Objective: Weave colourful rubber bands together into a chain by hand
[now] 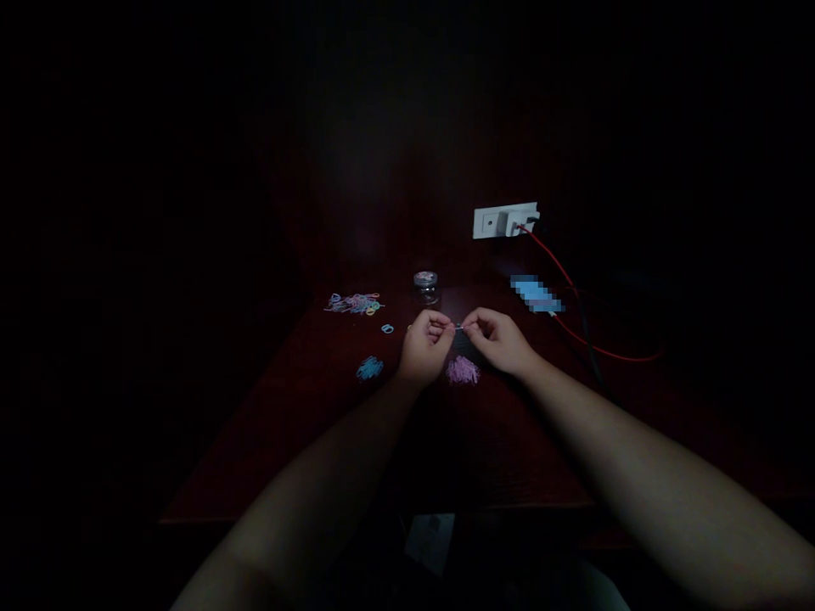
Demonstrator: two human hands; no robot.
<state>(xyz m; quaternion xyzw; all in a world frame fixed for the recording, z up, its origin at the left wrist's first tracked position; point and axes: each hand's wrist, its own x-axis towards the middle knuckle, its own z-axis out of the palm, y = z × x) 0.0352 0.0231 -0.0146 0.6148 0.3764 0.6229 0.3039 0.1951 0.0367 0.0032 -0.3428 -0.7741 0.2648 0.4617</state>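
The left hand (423,348) and the right hand (503,341) are meeting over the desk (286,424), each pinching with fingertips close together. Between them they are holding a small pale piece (458,327), too small and dim to make out clearly. It is sitting in the gap between the two hands, in front of the clear jar (426,288).

Nearer the person, a pile of pink bands (463,370) is lying just below the hands, and a pile of blue bands (370,367) is resting to the left of the left hand. A light blue loop (387,328) is lying beyond the blue pile, and a heap of mixed bands (354,304) is spreading out farther back.

On the right, a phone (536,294) is lying with its screen blurred, and a red cable (576,338) is curving near it. A white charger (511,224) is sitting in the wall socket (489,222).
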